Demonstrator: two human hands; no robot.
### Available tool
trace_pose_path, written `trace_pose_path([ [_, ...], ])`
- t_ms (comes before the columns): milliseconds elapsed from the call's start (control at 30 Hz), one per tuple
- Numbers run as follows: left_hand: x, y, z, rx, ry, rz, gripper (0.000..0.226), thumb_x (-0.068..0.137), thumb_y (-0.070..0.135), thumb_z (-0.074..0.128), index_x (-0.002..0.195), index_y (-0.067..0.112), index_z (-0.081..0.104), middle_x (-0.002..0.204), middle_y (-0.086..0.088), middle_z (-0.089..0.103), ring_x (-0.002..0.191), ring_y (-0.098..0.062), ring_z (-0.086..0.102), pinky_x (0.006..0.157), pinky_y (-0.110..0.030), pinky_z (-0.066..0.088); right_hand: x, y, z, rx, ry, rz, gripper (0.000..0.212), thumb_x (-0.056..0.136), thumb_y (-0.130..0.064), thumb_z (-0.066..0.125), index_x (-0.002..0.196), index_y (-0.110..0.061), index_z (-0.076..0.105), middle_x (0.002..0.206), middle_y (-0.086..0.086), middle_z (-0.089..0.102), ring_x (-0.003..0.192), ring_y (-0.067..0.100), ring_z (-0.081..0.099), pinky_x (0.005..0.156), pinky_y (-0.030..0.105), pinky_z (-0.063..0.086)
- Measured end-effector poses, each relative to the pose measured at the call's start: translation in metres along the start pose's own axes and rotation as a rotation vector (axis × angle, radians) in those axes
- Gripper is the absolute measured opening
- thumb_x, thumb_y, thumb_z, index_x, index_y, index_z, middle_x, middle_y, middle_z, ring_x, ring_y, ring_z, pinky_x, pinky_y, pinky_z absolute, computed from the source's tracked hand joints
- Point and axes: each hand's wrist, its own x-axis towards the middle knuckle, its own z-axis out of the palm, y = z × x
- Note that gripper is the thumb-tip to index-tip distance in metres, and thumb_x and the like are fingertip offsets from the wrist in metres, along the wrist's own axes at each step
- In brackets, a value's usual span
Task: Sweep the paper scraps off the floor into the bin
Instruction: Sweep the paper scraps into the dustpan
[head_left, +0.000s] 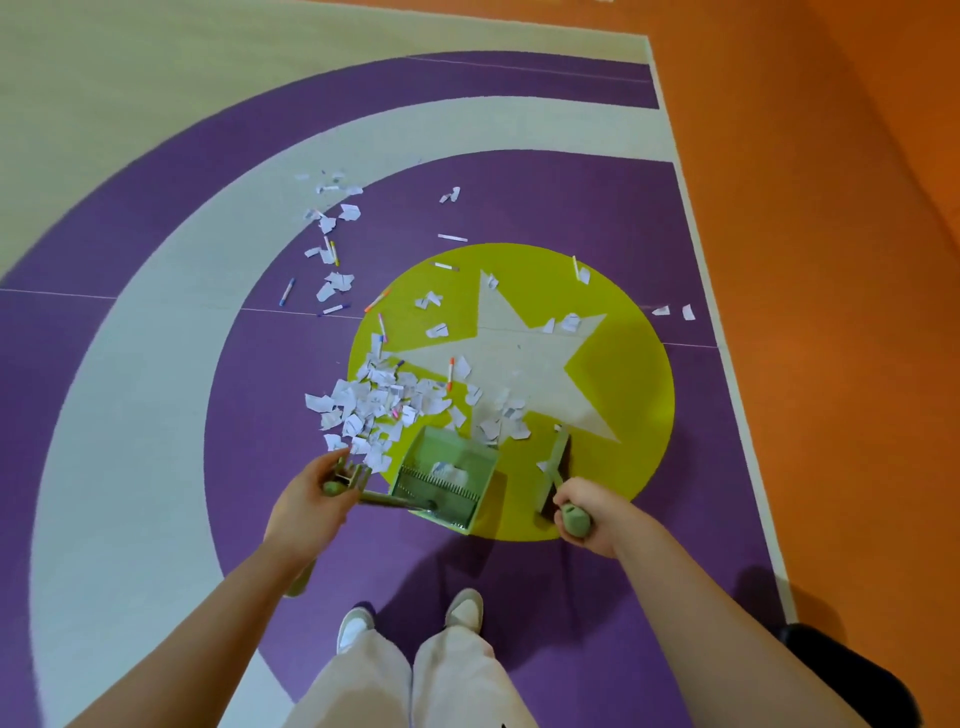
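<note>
So 1 pale green plastic dustpan (448, 470) with 2 or 3 white torn paper scraps (374, 402) inside sits by the main pile, left hand (311, 501) fingers curled round its handle, right hand (584, 519) gripping 1 green broom (558, 462).

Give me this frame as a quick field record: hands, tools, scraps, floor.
left hand: grips dustpan handle
right hand: grips broom handle
dustpan: green, on floor, a few scraps inside
broom: head on floor, right of dustpan
main scrap pile: just beyond dustpan mouth, to its left
stray scraps: trail farther out, pens mixed in
floor: purple rings, yellow circle with star
bin: not in view
</note>
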Motion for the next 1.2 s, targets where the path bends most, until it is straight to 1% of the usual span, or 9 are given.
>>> trace_pose_path([
  [167, 0.001, -0.005, -0.009, 0.013, 0.015, -0.025, 0.043, 0.086, 0.026, 0.074, 0.123, 0.040, 0.057, 0.094, 0.015, 0.069, 0.057, -0.016, 0.064, 0.069, -0.042, 0.057, 0.001, -0.017, 0.020, 0.006, -0.083, -0.048, 0.008, 0.093, 0.000, 0.042, 0.091, -0.008, 0.043, 0.065, 0.007, 0.042, 0.034, 0.008, 0.047, 0.033, 0.017, 0.042],
  [267, 0.004, -0.010, -0.014, 0.012, 0.013, -0.039, 0.046, 0.086, 0.018, 0.072, 0.128, 0.033, 0.058, 0.096, 0.015, 0.068, 0.055, -0.016, 0.064, 0.069, -0.040, 0.056, 0.002, -0.025, 0.017, 0.014, -0.111, -0.056, 0.005, 0.094, -0.002, 0.045, 0.098, -0.004, 0.045, 0.064, 0.007, 0.045, 0.036, 0.008, 0.049, 0.033, 0.019, 0.042],
  [433, 0.013, -0.008, -0.022, -0.019, 0.051, -0.047, 0.041, 0.088, 0.021, 0.071, 0.125, 0.035, 0.059, 0.089, 0.010, 0.070, 0.053, -0.018, 0.062, 0.064, -0.041, 0.056, -0.007, -0.034, 0.001, 0.025, -0.116, -0.086, 0.005, 0.095, -0.001, 0.045, 0.099, 0.000, 0.048, 0.065, 0.009, 0.045, 0.036, 0.007, 0.048, 0.031, 0.019, 0.039],
  [600, 0.023, -0.002, -0.039, -0.034, 0.098, -0.051, 0.040, 0.087, 0.024, 0.071, 0.121, 0.039, 0.057, 0.090, 0.012, 0.070, 0.060, -0.021, 0.067, 0.068, -0.044, 0.058, -0.015, -0.038, -0.013, -0.085, -0.034, -0.141, 0.005, 0.096, -0.003, 0.046, 0.096, -0.005, 0.051, 0.069, 0.011, 0.048, 0.043, 0.012, 0.048, 0.034, 0.019, 0.040],
  [767, 0.025, -0.005, -0.060, -0.083, 0.170, -0.082, 0.042, 0.087, 0.030, 0.073, 0.125, 0.036, 0.058, 0.094, 0.014, 0.069, 0.057, -0.018, 0.066, 0.068, -0.041, 0.057, -0.005, -0.050, -0.013, -0.307, 0.103, -0.175, 0.013, 0.092, 0.001, 0.046, 0.081, -0.001, 0.051, 0.064, 0.012, 0.048, 0.049, 0.020, 0.045, 0.036, 0.021, 0.041],
  [867, 0.022, -0.011, -0.072, -0.118, 0.216, -0.113, 0.042, 0.086, 0.036, 0.074, 0.126, 0.036, 0.058, 0.095, 0.013, 0.069, 0.056, -0.017, 0.065, 0.069, -0.042, 0.058, 0.017, -0.058, -0.016, -0.392, 0.204, -0.192, 0.016, 0.090, 0.005, 0.047, 0.075, 0.000, 0.050, 0.061, 0.013, 0.048, 0.050, 0.023, 0.047, 0.045, 0.030, 0.040],
  [967, 0.013, -0.017, -0.083, -0.172, 0.258, -0.138, 0.042, 0.087, 0.037, 0.075, 0.125, 0.032, 0.059, 0.097, 0.008, 0.069, 0.058, -0.020, 0.064, 0.066, -0.038, 0.056, 0.045, -0.059, -0.023, -0.451, 0.302, -0.194, 0.010, 0.089, 0.005, 0.044, 0.085, 0.002, 0.053, 0.063, 0.013, 0.048, 0.052, 0.024, 0.047, 0.054, 0.034, 0.040],
  [1067, 0.006, -0.023, -0.088, -0.242, 0.270, -0.154, 0.040, 0.088, 0.026, 0.074, 0.126, 0.026, 0.060, 0.096, 0.001, 0.068, 0.059, -0.021, 0.060, 0.061, -0.033, 0.052, 0.065, -0.059, -0.025, -0.569, 0.337, -0.210, 0.012, 0.088, 0.003, 0.045, 0.096, 0.004, 0.055, 0.065, 0.014, 0.050, 0.055, 0.025, 0.050, 0.050, 0.028, 0.038],
  [1200, 0.005, -0.022, -0.084, -0.280, 0.283, -0.166, 0.037, 0.090, 0.018, 0.072, 0.124, 0.024, 0.061, 0.096, -0.002, 0.067, 0.058, -0.023, 0.056, 0.059, -0.031, 0.049, 0.089, -0.061, -0.022, -0.629, 0.303, -0.150, 0.027, 0.083, -0.001, 0.050, 0.106, 0.010, 0.060, 0.075, 0.019, 0.056, 0.065, 0.029, 0.057, 0.053, 0.028, 0.042],
])
